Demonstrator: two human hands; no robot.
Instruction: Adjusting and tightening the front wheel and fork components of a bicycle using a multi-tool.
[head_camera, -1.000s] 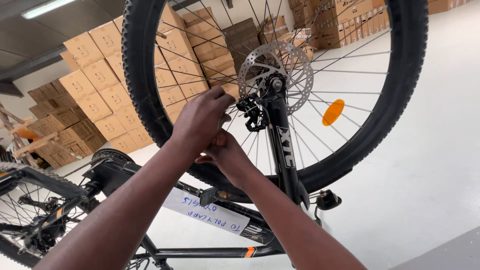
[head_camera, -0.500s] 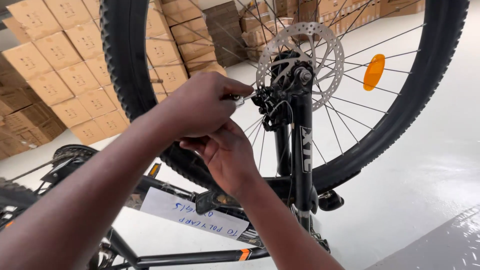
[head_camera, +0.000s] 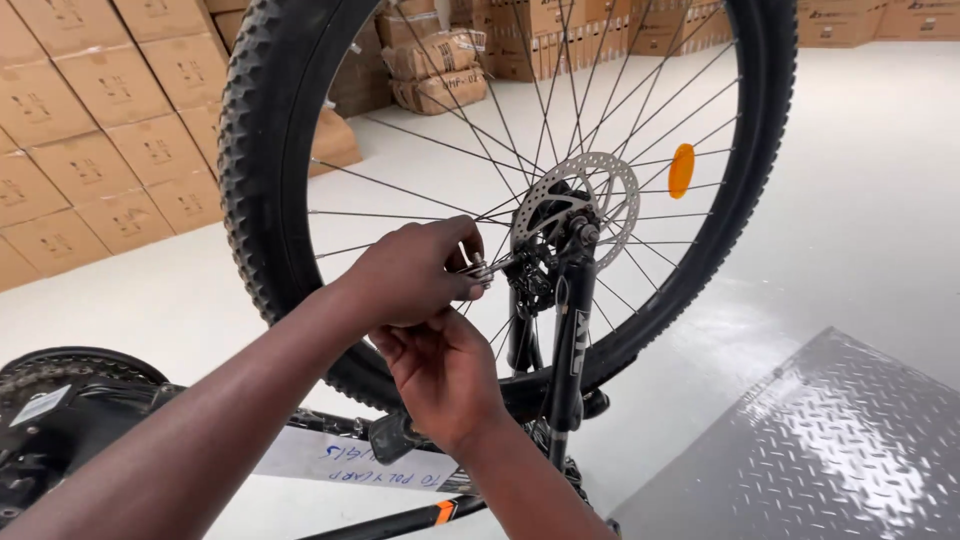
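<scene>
Head view. Left hand (head_camera: 415, 272) closed around a small metal tool (head_camera: 480, 268), fingers curled over its handle end; tool tip pointing away from the grip toward the brake caliper (head_camera: 530, 280), whether touching it not discernible. Right hand (head_camera: 440, 375) directly under the left, touching its underside, fingers curled upward; contents of that grip hidden by the left hand, so closed-on-what cannot be told. Just beyond the tool tip: silver brake disc (head_camera: 580, 205) at the wheel hub, black fork leg (head_camera: 570, 350) running down from it, beside the right hand. Around the grip on all sides: knobby black tyre (head_camera: 250, 170) and thin spokes of an upturned bicycle wheel. Orange reflector (head_camera: 681, 170) on the spokes, well past the disc. Below the right wrist: white paper label (head_camera: 350, 465) with blue handwriting taped on the frame. Far behind the grip: stacked cardboard boxes (head_camera: 90, 130). Lower right of the grip: grey tread-plate panel (head_camera: 820, 450) on the pale floor.
</scene>
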